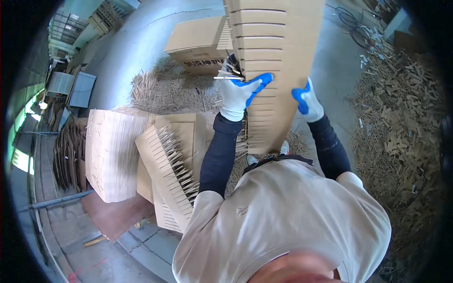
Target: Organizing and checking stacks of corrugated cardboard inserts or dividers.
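A long slotted cardboard piece (302, 45) stands upright in front of my body, with a row of parallel cuts along its left part. My left hand (237, 95), in a white glove with blue coating, grips its left edge, thumb pressed across the slotted face. Thin cardboard strips (229, 73) stick out beside that hand. At the right edge my right hand (309, 104), gloved alike, holds the board with its thumb in front; its other fingers are hidden behind. Whether it is one sheet or a stack I cannot tell.
Left of me lie a tall stack of cardboard sheets (113, 155) and a slotted cardboard bundle (170, 170) with strips sticking out. A cardboard box (198, 45) stands ahead among scrap strips (174, 89). A large scrap heap (401, 122) spreads to the right; coiled cable (351, 23) lies beyond it.
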`<state>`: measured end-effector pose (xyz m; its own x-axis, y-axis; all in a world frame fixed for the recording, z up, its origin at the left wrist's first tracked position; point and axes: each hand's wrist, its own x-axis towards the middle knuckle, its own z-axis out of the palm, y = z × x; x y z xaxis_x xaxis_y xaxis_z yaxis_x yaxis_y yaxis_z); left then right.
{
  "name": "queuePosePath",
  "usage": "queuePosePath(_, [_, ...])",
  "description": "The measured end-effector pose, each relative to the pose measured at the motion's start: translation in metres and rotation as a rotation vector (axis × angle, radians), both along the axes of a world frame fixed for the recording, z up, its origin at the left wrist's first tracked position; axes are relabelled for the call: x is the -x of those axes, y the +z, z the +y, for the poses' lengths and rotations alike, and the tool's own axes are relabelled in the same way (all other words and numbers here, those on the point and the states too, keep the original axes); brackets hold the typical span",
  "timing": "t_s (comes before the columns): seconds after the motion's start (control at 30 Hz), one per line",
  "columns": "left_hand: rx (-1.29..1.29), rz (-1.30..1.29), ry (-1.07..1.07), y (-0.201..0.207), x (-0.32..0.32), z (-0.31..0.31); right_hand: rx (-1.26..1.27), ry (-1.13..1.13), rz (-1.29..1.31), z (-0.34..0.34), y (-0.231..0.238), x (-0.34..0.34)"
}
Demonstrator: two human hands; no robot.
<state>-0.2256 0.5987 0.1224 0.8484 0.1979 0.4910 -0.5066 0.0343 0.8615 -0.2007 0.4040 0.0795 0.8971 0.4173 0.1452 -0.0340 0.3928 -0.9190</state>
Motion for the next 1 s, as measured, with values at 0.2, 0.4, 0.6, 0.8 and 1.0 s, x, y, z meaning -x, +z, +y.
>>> queuePosePath(0.2, [-0.028, 0.029, -0.019, -0.011, 0.008, -0.004, -0.109, -0.043, -0.042, 0.002, -0.028, -0.003])
queuePosePath(0.4, [0.056, -0.04, 0.05, -0.013, 0.008, 0.005, -0.033, -0.19, -0.237, -0.003, -0.024, -0.007])
queuePosePath(0.6, [0.353, 0.092, 0.294, -0.017, 0.009, 0.039, -0.093, -0.261, -0.194, -0.032, -0.051, -0.032])
queuePosePath(0.8, [-0.476, 0.062, 0.178, -0.029, 0.006, 0.016, 0.133, -0.265, -0.246, -0.031, -0.049, -0.022])
queuePosePath(1.0, [0.109, 0.24, 0.151, -0.041, 0.002, -0.017, 0.012, -0.374, -0.262, -0.009, -0.03, -0.002])
